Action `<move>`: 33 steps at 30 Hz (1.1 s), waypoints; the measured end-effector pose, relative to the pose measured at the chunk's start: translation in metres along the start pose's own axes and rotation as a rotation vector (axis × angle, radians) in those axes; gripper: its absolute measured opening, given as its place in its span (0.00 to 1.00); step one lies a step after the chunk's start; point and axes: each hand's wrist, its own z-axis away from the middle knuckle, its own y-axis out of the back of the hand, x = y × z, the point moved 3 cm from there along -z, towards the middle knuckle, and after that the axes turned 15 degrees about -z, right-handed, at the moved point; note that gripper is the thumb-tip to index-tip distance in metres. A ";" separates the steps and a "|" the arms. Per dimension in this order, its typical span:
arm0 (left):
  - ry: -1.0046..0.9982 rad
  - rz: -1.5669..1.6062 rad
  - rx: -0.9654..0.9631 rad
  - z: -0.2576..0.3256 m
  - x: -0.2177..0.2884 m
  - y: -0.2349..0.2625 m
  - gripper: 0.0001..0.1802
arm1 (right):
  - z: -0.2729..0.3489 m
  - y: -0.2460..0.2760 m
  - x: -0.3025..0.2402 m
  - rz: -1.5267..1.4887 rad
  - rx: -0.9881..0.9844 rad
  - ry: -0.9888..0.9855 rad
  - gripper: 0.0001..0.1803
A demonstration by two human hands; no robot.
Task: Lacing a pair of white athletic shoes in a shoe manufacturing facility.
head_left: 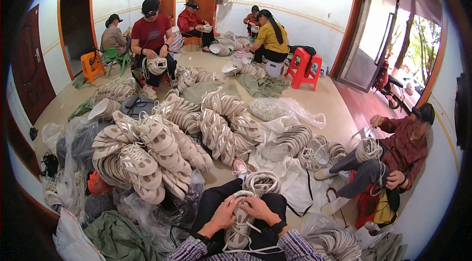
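A beige shoe upper (pixel 239 229) lies lengthwise between my knees, its collar end away from me. My left hand (pixel 225 213) grips its left side near the opening, fingers curled over the edge. From the other side my right hand (pixel 260 210) presses on the upper with bent fingers. Loose white laces (pixel 255 249) trail from the upper across my lap. Just beyond my hands, a nested bundle of similar uppers (pixel 262 182) rests by my knees. My fingertips partly cover the collar and eyelets.
Large piles of stacked uppers (pixel 142 157) cover the floor ahead and left. Clear plastic bags (pixel 147 216) and a green sack (pixel 115 234) lie near my left. A person in dark red (pixel 405 148) sits at right with uppers; several others work farther back. A red stool (pixel 304 68) stands beyond.
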 end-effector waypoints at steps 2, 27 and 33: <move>0.003 0.011 0.009 0.002 -0.002 0.000 0.39 | 0.001 -0.002 -0.005 -0.034 -0.001 -0.004 0.15; 0.038 0.109 -0.351 -0.035 -0.021 0.012 0.24 | 0.021 0.015 0.000 0.368 0.038 0.071 0.14; 0.114 0.123 -0.331 -0.030 -0.027 0.015 0.26 | 0.017 0.010 0.003 0.345 -0.018 -0.041 0.15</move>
